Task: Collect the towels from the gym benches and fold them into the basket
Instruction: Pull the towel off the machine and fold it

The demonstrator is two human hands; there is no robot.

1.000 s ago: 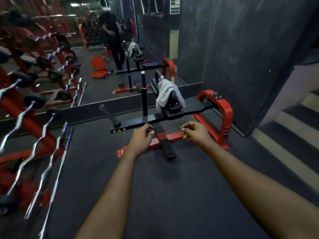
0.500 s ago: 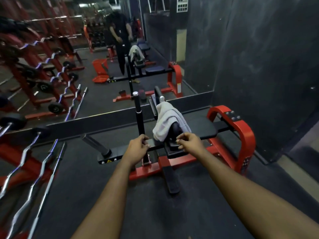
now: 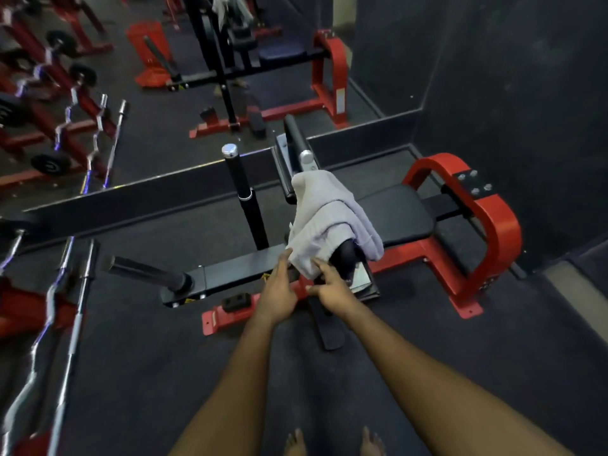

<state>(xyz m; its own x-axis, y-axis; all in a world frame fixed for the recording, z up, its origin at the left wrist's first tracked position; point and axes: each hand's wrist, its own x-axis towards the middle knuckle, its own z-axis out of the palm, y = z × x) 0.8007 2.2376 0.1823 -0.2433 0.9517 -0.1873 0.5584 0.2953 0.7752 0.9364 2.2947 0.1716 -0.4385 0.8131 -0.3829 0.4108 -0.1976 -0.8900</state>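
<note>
Over the bench, the towel hangs, its hem touching the straight-fingered, unclosed left grip and right grip.

No text can be read. The small yellow stickers on the black steel beam, at the centre of the frame, are too blurred for reading.

The towel at mid-frame was soft pale cloth, rumpled and matt. Under it the bench pad was black, smooth and faintly shiny, like vinyl. The red frame at the right was glossy painted metal. The upright post was matt black with a polished metal cap. The barbells at the lower left were bright chromed metal. The floor was dark, matt and finely grained. The mirror across the top was glossy.
</note>
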